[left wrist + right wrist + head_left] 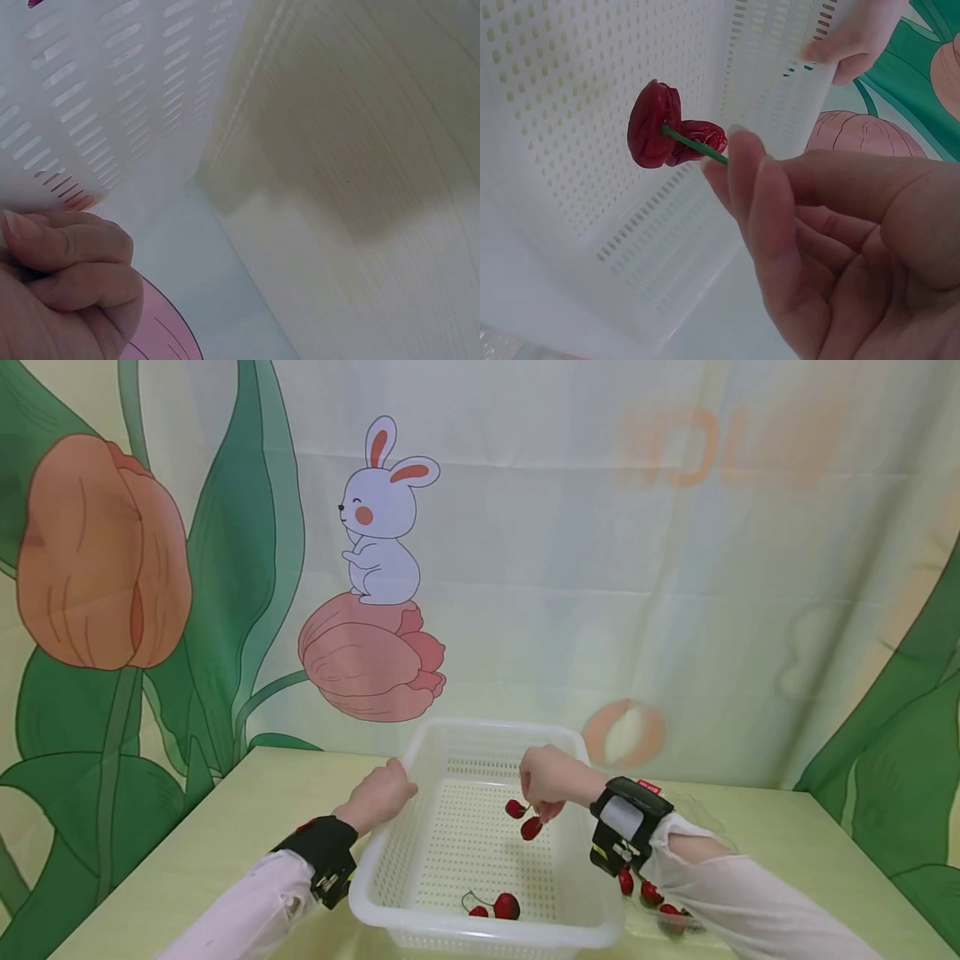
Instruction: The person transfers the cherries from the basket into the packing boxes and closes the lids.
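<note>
Your right hand (553, 779) — pinching paired red cherries (657, 139) by green stem, over white basket (465, 843); your left hand (377, 795) — gripping its rim.

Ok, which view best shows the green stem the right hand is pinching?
The right wrist view: the green stem shows close up, running from a red cherry to the right hand. The head view shows it only tiny, and the left wrist view shows none of it.

White sleeves (757, 895), bulky black wrist straps (318, 847)

Both sleeves look loose and creased to me; each strap carries small boxy hardware (330, 885), and the right strap (649, 808) shows a red label (648, 787) and a light grey panel (622, 816)
</note>
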Demonstrator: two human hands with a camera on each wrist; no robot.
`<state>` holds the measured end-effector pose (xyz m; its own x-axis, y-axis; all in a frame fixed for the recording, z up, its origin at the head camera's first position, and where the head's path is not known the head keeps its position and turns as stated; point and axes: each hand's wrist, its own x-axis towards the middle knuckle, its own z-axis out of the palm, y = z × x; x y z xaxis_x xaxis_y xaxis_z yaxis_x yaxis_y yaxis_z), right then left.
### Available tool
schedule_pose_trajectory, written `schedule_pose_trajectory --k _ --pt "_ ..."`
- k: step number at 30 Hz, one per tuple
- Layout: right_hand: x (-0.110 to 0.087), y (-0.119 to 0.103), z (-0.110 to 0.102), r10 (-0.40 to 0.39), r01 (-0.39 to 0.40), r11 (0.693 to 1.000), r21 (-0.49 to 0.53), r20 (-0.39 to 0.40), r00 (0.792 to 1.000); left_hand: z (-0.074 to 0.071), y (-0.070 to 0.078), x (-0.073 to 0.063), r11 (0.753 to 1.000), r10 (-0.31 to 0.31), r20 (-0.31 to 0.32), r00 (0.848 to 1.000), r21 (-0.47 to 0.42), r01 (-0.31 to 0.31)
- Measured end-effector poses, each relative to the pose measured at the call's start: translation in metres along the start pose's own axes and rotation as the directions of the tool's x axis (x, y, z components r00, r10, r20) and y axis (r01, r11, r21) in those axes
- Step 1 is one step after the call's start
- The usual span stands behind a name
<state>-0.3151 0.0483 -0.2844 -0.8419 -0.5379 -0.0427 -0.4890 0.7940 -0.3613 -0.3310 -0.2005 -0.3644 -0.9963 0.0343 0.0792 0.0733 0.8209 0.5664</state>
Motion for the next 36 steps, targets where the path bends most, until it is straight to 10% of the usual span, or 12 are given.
schedule_pose_trajectory --k 36 --pt "-0.014 0.023 -0.032 0.066 -0.063 0.977 0.206 -0.009 0.998 0.000 0.003 -0.002 0.999 -0.032 0.012 0.999 -0.029 0.032"
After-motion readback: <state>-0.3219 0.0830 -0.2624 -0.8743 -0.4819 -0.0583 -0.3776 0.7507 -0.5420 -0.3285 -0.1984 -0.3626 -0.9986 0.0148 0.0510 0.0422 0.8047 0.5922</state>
